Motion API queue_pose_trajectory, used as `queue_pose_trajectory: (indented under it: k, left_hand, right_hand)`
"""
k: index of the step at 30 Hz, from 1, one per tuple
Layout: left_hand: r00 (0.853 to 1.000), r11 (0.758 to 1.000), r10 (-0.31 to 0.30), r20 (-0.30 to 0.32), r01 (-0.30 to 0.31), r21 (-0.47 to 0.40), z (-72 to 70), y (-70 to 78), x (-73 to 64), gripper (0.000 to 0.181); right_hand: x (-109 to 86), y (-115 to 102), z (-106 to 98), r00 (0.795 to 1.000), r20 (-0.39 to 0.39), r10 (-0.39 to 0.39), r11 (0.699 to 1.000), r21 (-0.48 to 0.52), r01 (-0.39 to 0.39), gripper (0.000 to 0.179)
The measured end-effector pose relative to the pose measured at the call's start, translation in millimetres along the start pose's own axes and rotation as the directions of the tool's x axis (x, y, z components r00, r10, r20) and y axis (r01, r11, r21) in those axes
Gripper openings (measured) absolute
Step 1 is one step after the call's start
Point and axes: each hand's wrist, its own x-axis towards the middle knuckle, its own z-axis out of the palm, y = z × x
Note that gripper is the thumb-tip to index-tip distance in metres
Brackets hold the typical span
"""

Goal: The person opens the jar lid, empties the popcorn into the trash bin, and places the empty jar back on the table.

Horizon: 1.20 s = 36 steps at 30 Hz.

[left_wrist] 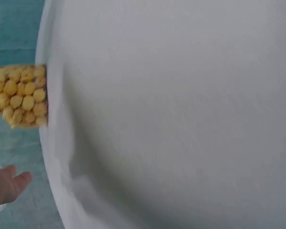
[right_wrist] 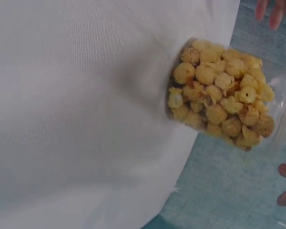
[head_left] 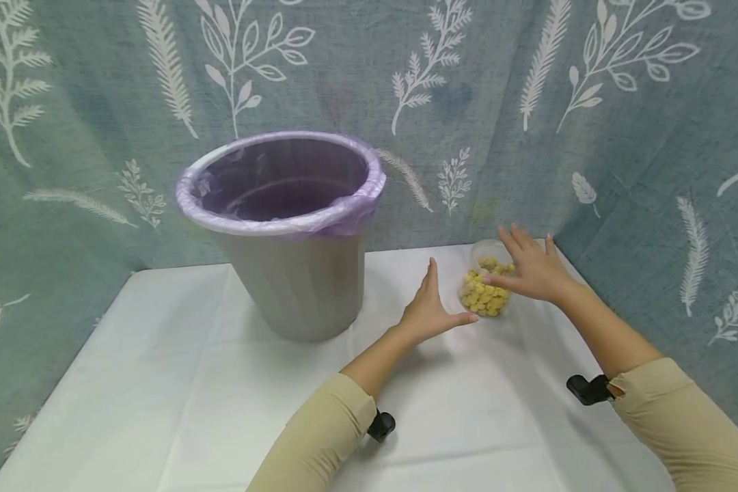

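Observation:
A clear jar of yellow popcorn (head_left: 484, 295) stands on the white cloth, with its upper part see-through and its mouth partly covered by the right hand in the head view. The right hand (head_left: 531, 270) hovers at the jar's upper right, fingers spread and nothing gripped. To the jar's lower left is the left hand (head_left: 427, 313), its thumb stretched toward the jar and its fingers pointing up, holding nothing. In the right wrist view the popcorn (right_wrist: 219, 90) fills the jar's lower part, and fingertips show on both sides of it.
Left of the hands stands a tall grey bin (head_left: 301, 287) lined with a purple bag (head_left: 344, 212). Leaf-patterned green-blue fabric (head_left: 357, 82) hangs behind and beside the white-covered table (head_left: 270, 410). Black mounts (head_left: 381, 425) sit at both wrists.

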Motion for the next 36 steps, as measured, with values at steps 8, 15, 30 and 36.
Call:
queue_pose_trajectory:
  k: [8,15,30,36]
  left_hand:
    - [0.996,0.986,-0.068,-0.052,0.059,-0.157,25.2,4.0,19.1,0.122]
    - [0.998,0.957,-0.061,0.021,0.064,-0.281,42.8,5.3,25.2,0.116]
    - [0.996,0.896,-0.083,-0.008,0.071,-0.439,59.0,10.0,46.9,0.108]
    - [0.995,0.929,-0.079,-0.055,0.053,-0.366,56.9,2.2,42.8,0.111]
  right_hand:
    - [9.6,-2,9,0.999,0.036,0.006,1.000,-0.013,-0.006,0.102]
    - [15.4,-4,6,0.998,0.061,-0.008,0.999,-0.035,0.011,0.101]
    - [21.9,-15,20,0.996,0.009,0.094,0.983,0.157,-0.094,0.098]
    - [20.9,-27,29,0.995,-0.028,0.100,0.972,0.217,-0.091,0.101]
